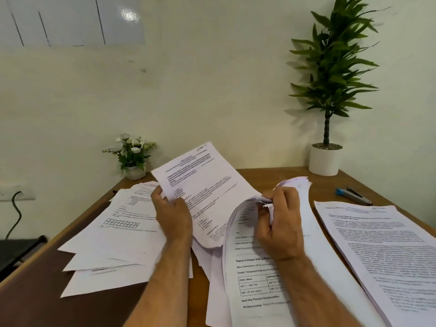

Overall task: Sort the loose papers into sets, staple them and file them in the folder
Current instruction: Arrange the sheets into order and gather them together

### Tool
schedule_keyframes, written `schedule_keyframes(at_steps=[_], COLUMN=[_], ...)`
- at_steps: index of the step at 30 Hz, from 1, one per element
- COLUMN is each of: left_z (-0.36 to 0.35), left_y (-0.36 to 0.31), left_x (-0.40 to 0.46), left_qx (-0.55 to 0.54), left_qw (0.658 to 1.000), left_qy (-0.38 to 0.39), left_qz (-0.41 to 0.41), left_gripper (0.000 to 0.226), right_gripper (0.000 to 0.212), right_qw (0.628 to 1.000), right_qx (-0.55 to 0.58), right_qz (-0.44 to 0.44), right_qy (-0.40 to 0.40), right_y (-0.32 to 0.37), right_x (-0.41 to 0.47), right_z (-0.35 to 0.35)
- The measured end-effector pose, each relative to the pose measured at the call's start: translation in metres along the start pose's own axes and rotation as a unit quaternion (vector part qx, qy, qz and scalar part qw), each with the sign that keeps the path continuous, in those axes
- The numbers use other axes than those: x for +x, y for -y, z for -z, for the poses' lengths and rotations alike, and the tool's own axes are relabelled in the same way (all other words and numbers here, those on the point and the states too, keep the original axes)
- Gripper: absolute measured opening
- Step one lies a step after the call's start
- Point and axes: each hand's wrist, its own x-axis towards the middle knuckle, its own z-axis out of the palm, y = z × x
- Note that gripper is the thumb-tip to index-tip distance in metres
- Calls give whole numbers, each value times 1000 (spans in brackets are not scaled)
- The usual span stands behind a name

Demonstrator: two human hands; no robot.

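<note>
My left hand (171, 214) grips the left edge of a printed sheet (203, 182) and holds it lifted and tilted over the desk. My right hand (282, 223) pinches a curled bundle of pages (299, 185) bent back from the middle pile (254, 286). A loose fan of sheets (113, 237) lies at the left. A thicker, squared stack (382, 251) lies at the right. A blue and grey stapler (352, 195) rests behind that stack. No folder is visible.
The wooden desk (266, 174) meets a pale wall. A small white flower pot (134, 156) stands at the back left and a tall green plant in a white pot (325, 159) at the back right. A dark chair (16, 251) and a cable sit left of the desk.
</note>
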Motion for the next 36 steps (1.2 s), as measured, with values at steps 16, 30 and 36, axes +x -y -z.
schedule_keyframes(at_steps=[16, 30, 36], left_z=[0, -6, -8], left_y=[-11, 4, 3], left_x=[-11, -22, -27], left_qx=[-111, -73, 94], left_qw=[977, 948, 926], left_qy=[182, 296, 333], left_qz=[14, -90, -153], left_gripper=[19, 62, 33], right_gripper=[15, 14, 16], right_qw=[980, 994, 997], right_qx=[-59, -56, -16], right_qz=[108, -36, -71], right_qy=[156, 82, 26], right_y=[38, 16, 7], right_x=[61, 14, 19], right_z=[-47, -54, -51])
